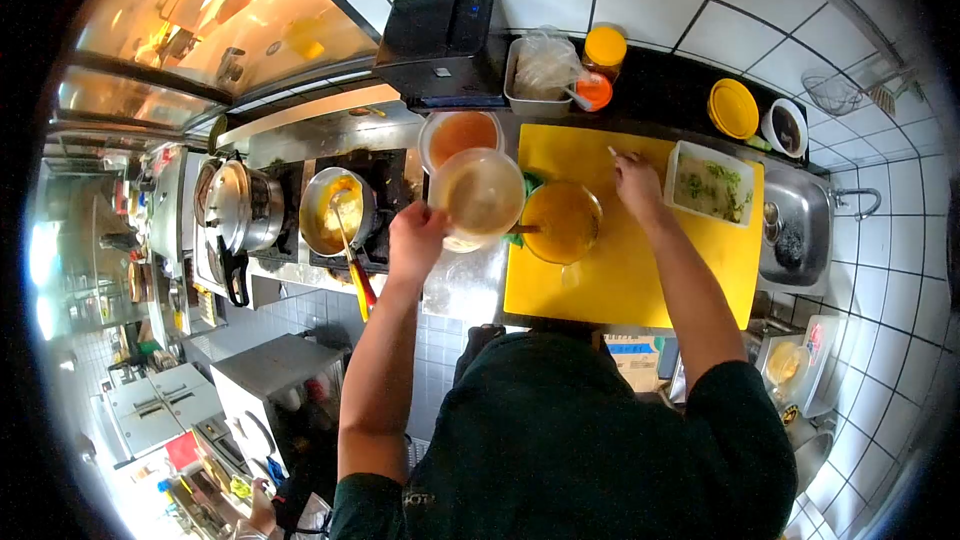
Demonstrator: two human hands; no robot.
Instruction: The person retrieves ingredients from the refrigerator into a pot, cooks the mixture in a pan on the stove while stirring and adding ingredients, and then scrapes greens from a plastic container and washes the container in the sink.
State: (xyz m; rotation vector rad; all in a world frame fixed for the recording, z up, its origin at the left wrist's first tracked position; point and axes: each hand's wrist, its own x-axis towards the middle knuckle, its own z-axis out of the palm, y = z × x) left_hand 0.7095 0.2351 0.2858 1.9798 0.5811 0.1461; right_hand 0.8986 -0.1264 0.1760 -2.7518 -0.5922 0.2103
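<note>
My left hand (415, 240) grips the rim of a round translucent plastic container (480, 192), held above the counter's edge beside the yellow cutting board (640, 285). Just right of it, a clear round vessel (562, 223) of orange-yellow liquid stands on the board. A short brown shape (525, 229) spans the gap between them; whether it is liquid or a handle I cannot tell. Over the board's far part, my right hand (636, 182) has its fingers closed, a small whitish bit at their tips. Beside it sits a white rectangular tub (708, 185) with green herbs.
Left on the stove are a pan (338, 212) with yellow food and a spoon, and a pressure cooker (243, 205). A bowl of reddish liquid (460, 137) stands behind the container. Jars (604, 48) line the back ledge. A sink (795, 230) is at the right.
</note>
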